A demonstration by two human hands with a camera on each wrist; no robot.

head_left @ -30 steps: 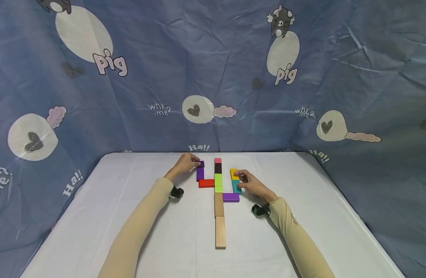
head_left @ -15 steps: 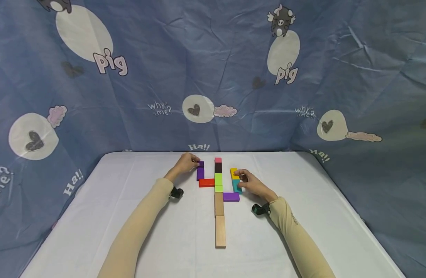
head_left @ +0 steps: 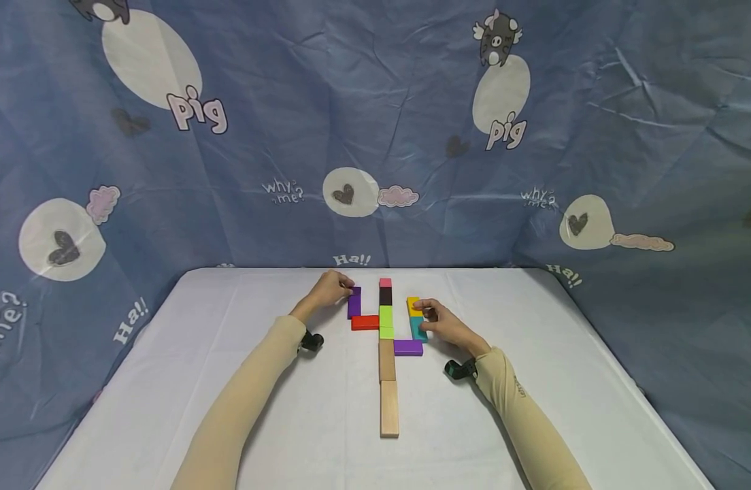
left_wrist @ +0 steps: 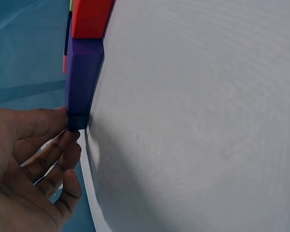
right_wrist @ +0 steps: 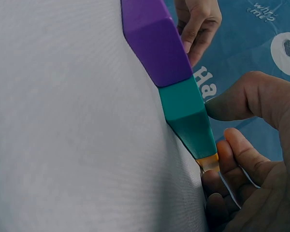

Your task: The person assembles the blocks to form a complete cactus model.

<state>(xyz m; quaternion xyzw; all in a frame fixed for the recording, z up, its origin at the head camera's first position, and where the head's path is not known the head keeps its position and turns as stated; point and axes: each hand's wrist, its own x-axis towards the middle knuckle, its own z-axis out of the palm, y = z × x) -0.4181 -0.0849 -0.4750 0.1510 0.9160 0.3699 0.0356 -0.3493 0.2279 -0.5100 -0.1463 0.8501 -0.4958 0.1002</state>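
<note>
Coloured wooden blocks lie in a branching line on the white table. At the far left, my left hand (head_left: 329, 288) pinches a small dark purple block (left_wrist: 77, 123) between thumb and fingertips. It meets the end of a longer purple block (head_left: 354, 307), which touches a red block (head_left: 365, 322). On the right side, my right hand (head_left: 450, 328) curls its fingers at the yellow block (head_left: 411, 306), while the thumb touches the teal block (right_wrist: 186, 108). Teal and yellow stand end to end. Below them a second purple block (head_left: 409, 348) lies crosswise.
The central column has two bare wooden blocks (head_left: 389, 408), light green blocks (head_left: 385, 316), a black block (head_left: 385, 296) and a pink block (head_left: 385, 282). White cloth covers the table (head_left: 277, 422). A blue printed curtain (head_left: 375, 136) hangs behind its far edge.
The small dark purple block has shifted slightly and now lines up flush with the longer purple block. My left hand moved barely; my right hand has stayed in place.
</note>
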